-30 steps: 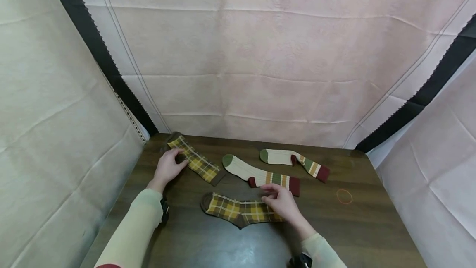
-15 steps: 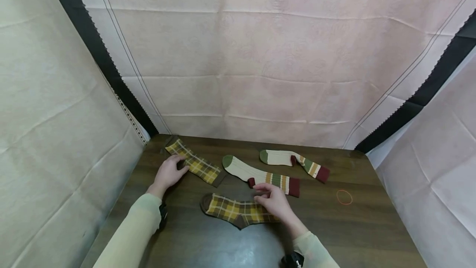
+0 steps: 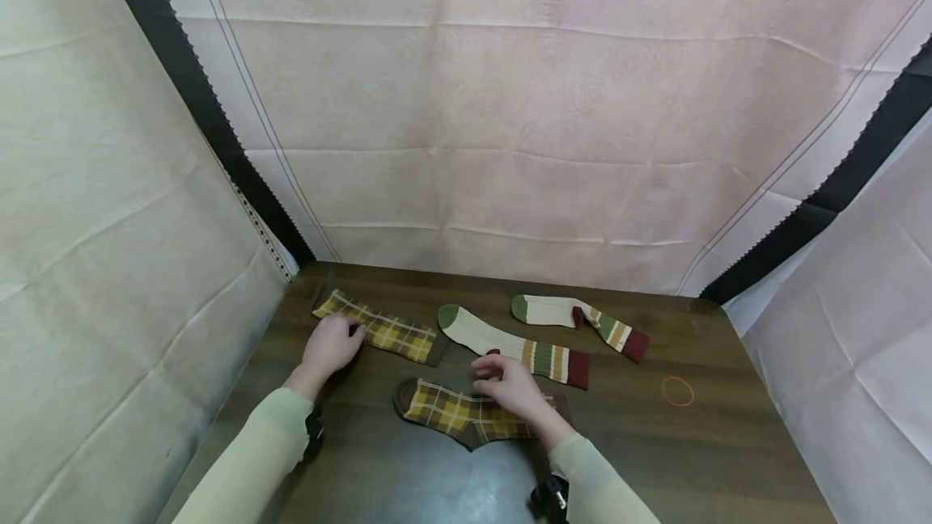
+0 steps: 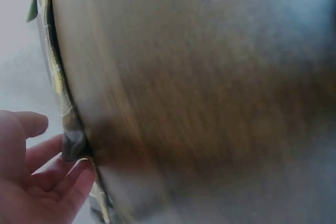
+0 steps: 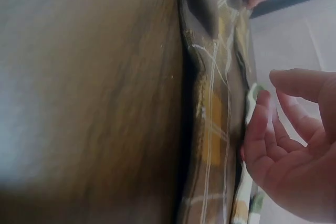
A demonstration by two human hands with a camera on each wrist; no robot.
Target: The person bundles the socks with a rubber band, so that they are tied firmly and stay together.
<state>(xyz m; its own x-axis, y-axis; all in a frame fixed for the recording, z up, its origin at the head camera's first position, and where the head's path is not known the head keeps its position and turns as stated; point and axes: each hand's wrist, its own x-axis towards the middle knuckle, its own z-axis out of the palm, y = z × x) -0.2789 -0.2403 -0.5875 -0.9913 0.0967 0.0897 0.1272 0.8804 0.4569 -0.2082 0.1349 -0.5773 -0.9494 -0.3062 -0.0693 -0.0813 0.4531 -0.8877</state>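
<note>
At the far left of the brown wood-grain surface (image 3: 349,435), the left hand (image 3: 331,346) touches a yellow-and-brown plaid knit sock (image 3: 393,333), thumb held apart from the fingers. This sock's long axis slants from its dark toe end at far left to its brown cuff at near right. Next comes a matching yellow-and-brown plaid sock (image 3: 451,412), lying nearly crosswise: toe left, heel towards the person, cuff right. Beyond it, a cream ribbed sock with green toe and striped leg (image 3: 537,356) slants from toe at far left to maroon cuff at near right. Over these two, the right hand (image 3: 512,390) has loosely bent fingers and a gap to the thumb, gripping nothing; contact cannot be told. Farther right, a second cream sock (image 3: 549,310) points its toe left, its leg bending nearer towards the cuff. Rightmost lies a thin orange-red ring (image 3: 678,405).
</note>
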